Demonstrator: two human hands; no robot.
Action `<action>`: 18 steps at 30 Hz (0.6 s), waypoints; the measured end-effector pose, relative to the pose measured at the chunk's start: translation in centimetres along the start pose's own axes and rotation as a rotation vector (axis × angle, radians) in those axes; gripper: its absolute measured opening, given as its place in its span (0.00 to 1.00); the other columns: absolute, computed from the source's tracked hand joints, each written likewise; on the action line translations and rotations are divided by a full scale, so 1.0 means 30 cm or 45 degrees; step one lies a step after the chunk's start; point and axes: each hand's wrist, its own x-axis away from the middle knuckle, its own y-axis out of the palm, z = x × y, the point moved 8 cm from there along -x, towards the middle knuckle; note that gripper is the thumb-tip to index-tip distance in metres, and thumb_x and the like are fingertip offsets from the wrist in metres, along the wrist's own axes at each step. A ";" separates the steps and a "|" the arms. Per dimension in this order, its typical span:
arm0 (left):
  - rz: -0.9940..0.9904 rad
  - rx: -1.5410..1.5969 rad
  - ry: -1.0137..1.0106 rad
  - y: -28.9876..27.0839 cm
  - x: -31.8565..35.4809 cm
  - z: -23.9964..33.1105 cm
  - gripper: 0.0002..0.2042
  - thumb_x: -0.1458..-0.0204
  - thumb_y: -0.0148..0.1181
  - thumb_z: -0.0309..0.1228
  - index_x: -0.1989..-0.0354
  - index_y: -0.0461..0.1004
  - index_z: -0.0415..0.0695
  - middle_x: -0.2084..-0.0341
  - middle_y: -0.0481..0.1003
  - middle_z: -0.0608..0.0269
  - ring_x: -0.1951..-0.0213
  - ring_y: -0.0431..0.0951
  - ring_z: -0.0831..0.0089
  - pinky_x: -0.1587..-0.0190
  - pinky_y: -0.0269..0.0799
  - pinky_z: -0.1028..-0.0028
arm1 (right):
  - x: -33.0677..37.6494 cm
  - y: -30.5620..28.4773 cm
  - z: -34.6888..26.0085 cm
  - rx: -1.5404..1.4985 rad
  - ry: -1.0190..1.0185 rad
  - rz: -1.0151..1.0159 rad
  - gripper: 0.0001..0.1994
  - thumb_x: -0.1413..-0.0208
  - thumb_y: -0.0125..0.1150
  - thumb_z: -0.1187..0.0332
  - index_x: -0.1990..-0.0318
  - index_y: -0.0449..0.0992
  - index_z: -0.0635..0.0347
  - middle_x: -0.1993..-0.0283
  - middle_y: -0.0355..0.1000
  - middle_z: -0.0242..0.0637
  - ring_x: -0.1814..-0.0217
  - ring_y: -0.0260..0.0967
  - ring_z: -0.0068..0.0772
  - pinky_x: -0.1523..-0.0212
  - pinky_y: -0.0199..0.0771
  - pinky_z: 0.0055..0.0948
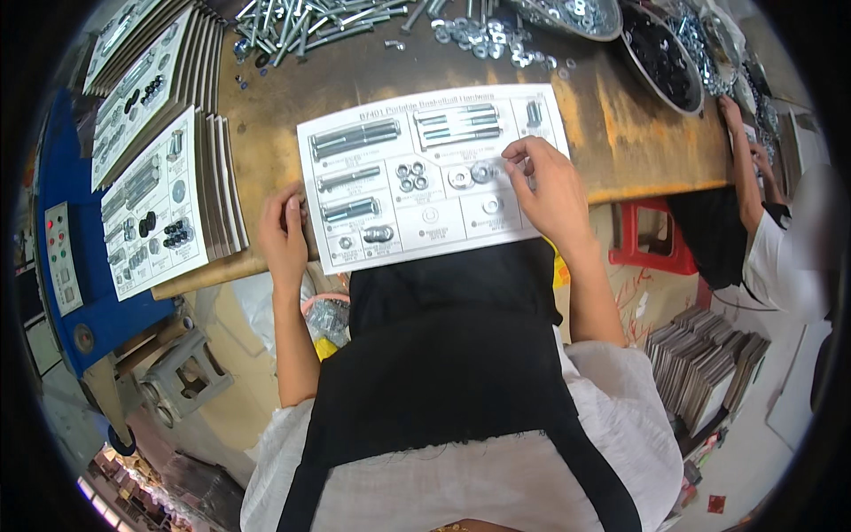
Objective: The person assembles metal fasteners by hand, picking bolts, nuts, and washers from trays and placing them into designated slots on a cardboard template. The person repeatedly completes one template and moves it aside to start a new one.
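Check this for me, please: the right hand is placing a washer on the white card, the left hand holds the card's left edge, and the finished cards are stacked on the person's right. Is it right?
Not quite. The head view shows the stacked cards on the person's left, not right. The rest holds: the right hand is at a washer on the white card, and the left hand holds its left edge.

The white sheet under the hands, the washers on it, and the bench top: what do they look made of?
Sheet: likely thin card, matte white, printed, lying flat. Washers: apparently plated steel, a bright silvery shine. Bench top: probably wood, worn brown with scuffed yellow patches. The left hand and right hand rest on the sheet.
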 end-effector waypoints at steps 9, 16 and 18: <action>0.096 -0.137 0.189 -0.015 0.002 0.093 0.07 0.42 0.52 0.24 0.63 0.78 0.38 0.73 0.74 0.55 0.73 0.74 0.64 0.69 0.67 0.71 | -0.505 -0.051 -0.156 -0.213 -0.459 0.167 0.13 0.44 0.54 0.75 0.50 0.73 0.60 0.56 0.72 0.44 0.52 0.71 0.48 0.51 0.70 0.40; 0.192 -0.048 0.223 -0.045 0.027 0.072 0.07 0.44 0.53 0.23 0.67 0.79 0.38 0.76 0.74 0.57 0.75 0.74 0.65 0.72 0.67 0.72 | -0.902 -0.142 -0.054 -0.104 -0.358 0.611 0.10 0.42 0.52 0.70 0.55 0.75 0.62 0.55 0.73 0.48 0.51 0.71 0.52 0.49 0.69 0.43; 0.187 -0.052 0.274 -0.046 0.021 0.078 0.06 0.46 0.54 0.23 0.69 0.79 0.38 0.77 0.74 0.57 0.76 0.74 0.65 0.73 0.67 0.71 | -0.921 -0.223 0.121 0.012 -0.134 0.706 0.10 0.41 0.51 0.68 0.58 0.77 0.61 0.55 0.74 0.48 0.52 0.72 0.52 0.51 0.70 0.44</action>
